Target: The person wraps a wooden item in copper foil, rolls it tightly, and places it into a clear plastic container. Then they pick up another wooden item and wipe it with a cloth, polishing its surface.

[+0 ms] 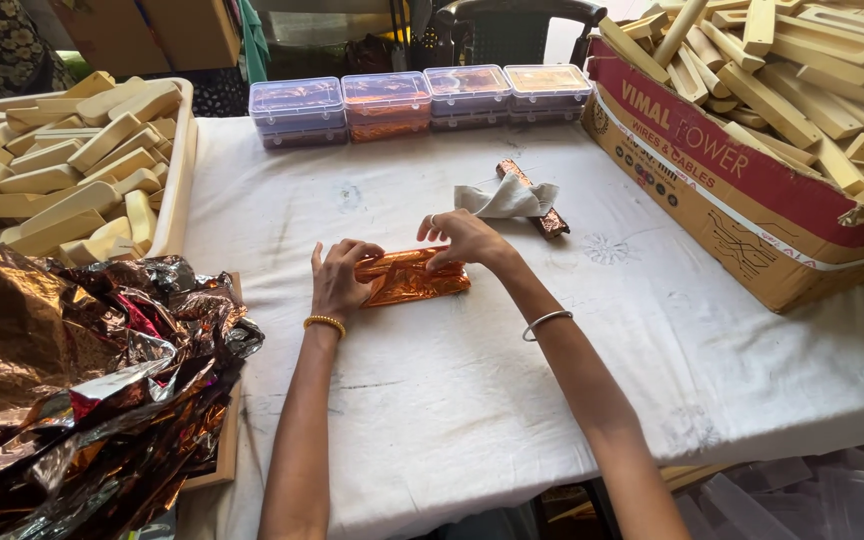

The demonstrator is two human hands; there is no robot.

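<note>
While both hands pressed on it, the orange foil-wrapped block (410, 277) lay mid-bench (472, 390): left hand (337, 280) cupped its end, right hand (464, 238) fingers bent on top. Wrap looked approx. done, ends prob. left. One wrapped bar (532, 198) lay beyond, partly under a cloth (505, 198). Block itself hidden by foil.

Probably packing workshop: wooden blocks (72, 170), foil sheets (72, 380)

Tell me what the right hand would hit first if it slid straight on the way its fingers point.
The right hand points left along the foil-wrapped block, so it would probably meet the left hand first, gripping the block's other end.
</note>
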